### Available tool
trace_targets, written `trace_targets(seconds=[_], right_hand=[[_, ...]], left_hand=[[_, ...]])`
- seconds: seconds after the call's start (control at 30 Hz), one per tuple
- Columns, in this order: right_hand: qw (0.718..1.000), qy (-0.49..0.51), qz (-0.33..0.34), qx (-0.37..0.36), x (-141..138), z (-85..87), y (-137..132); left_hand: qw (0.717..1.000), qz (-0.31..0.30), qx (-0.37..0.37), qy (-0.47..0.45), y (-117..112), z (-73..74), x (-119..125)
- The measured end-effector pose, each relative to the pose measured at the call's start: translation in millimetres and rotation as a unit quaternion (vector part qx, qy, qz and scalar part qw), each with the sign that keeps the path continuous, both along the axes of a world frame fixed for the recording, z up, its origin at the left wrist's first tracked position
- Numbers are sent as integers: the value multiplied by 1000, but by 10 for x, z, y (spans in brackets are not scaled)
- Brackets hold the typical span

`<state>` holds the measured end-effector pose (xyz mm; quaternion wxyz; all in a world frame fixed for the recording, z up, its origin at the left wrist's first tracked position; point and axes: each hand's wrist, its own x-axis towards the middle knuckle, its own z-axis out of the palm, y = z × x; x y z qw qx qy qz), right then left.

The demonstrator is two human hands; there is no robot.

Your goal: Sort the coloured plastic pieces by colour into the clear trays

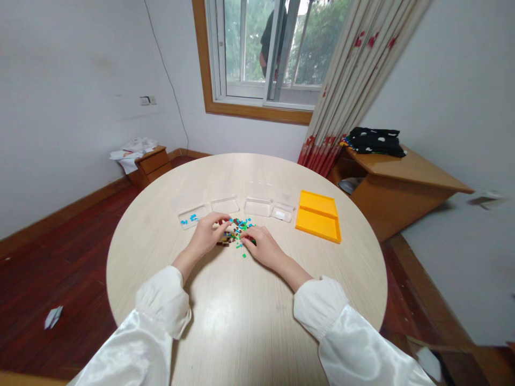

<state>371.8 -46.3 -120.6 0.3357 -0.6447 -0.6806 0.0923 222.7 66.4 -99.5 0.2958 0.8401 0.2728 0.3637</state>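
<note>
Step, judged: picking through brick pile (242, 225); left hand (209, 231) at its left, right hand (262, 244) at its right; fingers curled narrow, hold cannot be told; next calls for fine fingertip pinch.

Your worktop (241, 327) is round and pale, with a faint wood grain. Between your left hand (210, 231) and your right hand (260, 244) lies a loose spread of small pieces (240, 225), brown, blue and green, with one green piece (244, 255) on your side of the right hand's fingertips. Beyond both hands sit four clear boxes (225, 205) in a curved row; a yellow case (319, 223) lies open, beyond and right of your right hand.
</note>
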Motion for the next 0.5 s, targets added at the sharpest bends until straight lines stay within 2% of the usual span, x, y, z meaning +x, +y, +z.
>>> trace_targets(seconds=[0.13, 0.3, 0.4, 0.5], right_hand=[[999, -29, 14, -24, 18, 1, -28], [998, -52, 22, -30, 45, 17, -72], [997, -60, 24, -35, 59, 18, -99], [997, -63, 27, -44, 66, 30, -116]], left_hand=[[993, 118, -15, -20, 125, 17, -51], [971, 236, -23, -23, 313, -16, -170], [961, 277, -22, 6, 403, -71, -244], [957, 285, -16, 46, 453, -120, -290]])
